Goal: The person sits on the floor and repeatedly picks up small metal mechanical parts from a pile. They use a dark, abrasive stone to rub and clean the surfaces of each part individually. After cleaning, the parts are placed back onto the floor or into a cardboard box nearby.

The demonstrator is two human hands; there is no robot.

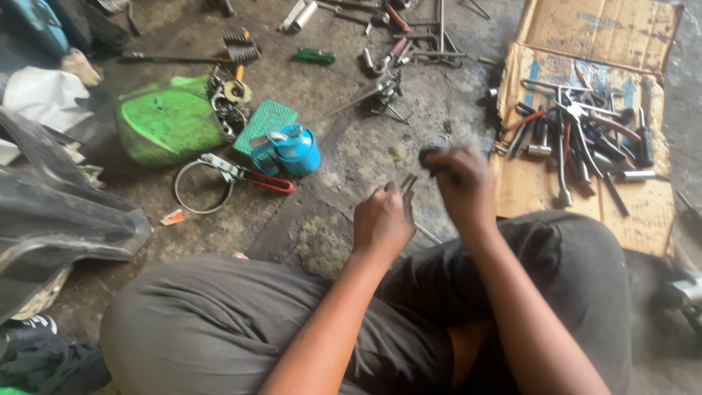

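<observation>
- Left hand (382, 219): I see it curled into a loose fist, fingers closed on a thin metal rod (409, 182). The rod's upper end sticks out just above the knuckles; a lower length shows below and to the right of the fist.
- Right hand (461, 183): I see it just right of the left hand, near it but apart, fingers bent down and pinched on a small dark part (428, 154) at the fingertips. The part is blurred; I cannot tell what kind it is.
- Both hands sit above my grey-trousered knees (219, 322), over the concrete floor (351, 146).
- Right of the right hand: a flattened cardboard sheet (526, 190) carrying a heap of pliers, wrenches and sockets (578, 139), well within view, untouched.
- Left of the left hand, near: a blue oil can (292, 150), touching a green ridged pad (265, 123).
- Further left: a metal band wrench with red handles (219, 179) lying flat, and a green plastic cover (167, 121) beyond it.
- Ahead of both hands, well apart: scattered tools (387, 44), among them a wire brush (240, 45) and a green-handled screwdriver (314, 55).
- Far left of the left hand: a black rubber tyre edge (58, 212).
</observation>
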